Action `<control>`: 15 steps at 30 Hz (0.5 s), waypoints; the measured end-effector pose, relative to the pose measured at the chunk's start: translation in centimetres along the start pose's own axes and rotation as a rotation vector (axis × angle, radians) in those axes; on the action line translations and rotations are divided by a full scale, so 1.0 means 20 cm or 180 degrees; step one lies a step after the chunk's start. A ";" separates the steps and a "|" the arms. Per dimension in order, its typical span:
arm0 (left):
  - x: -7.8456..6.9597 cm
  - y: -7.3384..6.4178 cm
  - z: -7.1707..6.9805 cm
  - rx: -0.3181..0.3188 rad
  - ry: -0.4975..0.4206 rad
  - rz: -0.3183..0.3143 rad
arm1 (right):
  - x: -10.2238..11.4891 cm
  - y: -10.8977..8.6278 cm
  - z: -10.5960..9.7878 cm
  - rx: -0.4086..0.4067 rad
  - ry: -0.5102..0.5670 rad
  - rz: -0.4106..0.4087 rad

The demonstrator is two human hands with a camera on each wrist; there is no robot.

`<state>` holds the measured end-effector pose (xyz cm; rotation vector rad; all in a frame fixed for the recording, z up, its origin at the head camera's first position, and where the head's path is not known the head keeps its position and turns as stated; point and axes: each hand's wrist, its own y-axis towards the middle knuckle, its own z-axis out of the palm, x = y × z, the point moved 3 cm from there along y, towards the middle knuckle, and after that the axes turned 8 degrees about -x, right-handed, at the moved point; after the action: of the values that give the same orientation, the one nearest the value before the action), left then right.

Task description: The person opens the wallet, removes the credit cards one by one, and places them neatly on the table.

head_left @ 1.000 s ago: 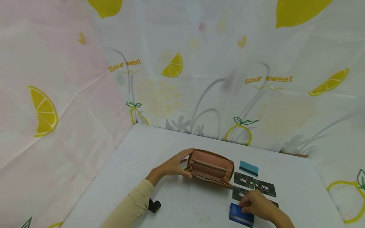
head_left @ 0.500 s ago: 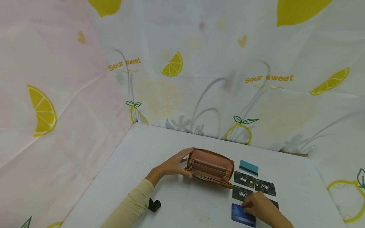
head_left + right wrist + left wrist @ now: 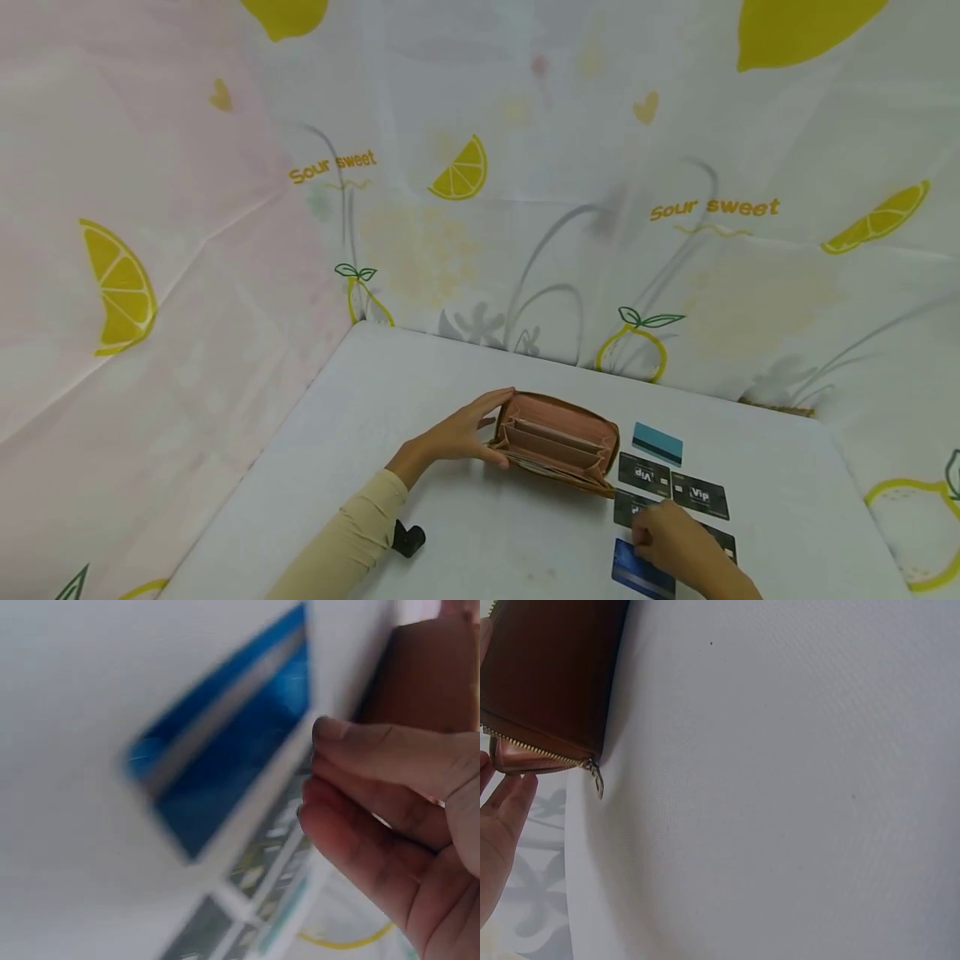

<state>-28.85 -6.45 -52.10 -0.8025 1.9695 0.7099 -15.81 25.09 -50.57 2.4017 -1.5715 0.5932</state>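
A brown zip wallet (image 3: 558,429) lies unzipped on the table, its pink pocketed inside facing up. My left hand (image 3: 453,432) grips its left end, thumb on the near edge and fingers at the far edge. In the left wrist view, a zipper pull (image 3: 598,782) dangles at the wallet's corner. My right hand (image 3: 678,540), fingers loosely bent, hovers over the cards with nothing in its grasp. Beside it lies a blue card (image 3: 636,575) with a pale stripe. The right wrist view shows a gap between thumb (image 3: 390,754) and the lower fingers.
Several black "Vip" cards (image 3: 701,497) lie in rows right of the wallet, partly covered by my right hand. Behind them is a light blue card (image 3: 657,442). A small black object (image 3: 409,540) sits beside my left sleeve. A lemon-print cloth (image 3: 517,275) surrounds the table.
The blue card has shifted slightly right under my right fingers, and those fingers have since come off it. My left hand and the wallet stay in place.
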 end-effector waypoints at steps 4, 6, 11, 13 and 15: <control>0.01 -0.01 0.00 0.0011 0.0012 0.0001 | 0.15 0.07 -0.09 -0.0130 0.0327 -0.0446; 0.01 -0.01 -0.01 -0.0002 0.0026 -0.0009 | 0.24 0.13 -0.14 -0.0262 0.0383 -0.0595; 0.01 -0.01 0.00 0.0000 0.0013 0.0016 | 0.40 0.27 -0.19 -0.0694 0.0162 -0.0891; 0.01 -0.01 0.00 -0.0003 0.0020 0.0045 | 0.44 0.33 -0.18 -0.0799 0.0059 -0.0933; 0.01 -0.01 0.01 -0.0004 0.0016 0.0053 | 0.46 0.38 -0.16 -0.0862 -0.0012 -0.0993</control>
<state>-28.73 -6.47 -52.34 -0.7903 1.9826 0.7194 -20.29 15.58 -44.03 2.3679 -1.1560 0.2940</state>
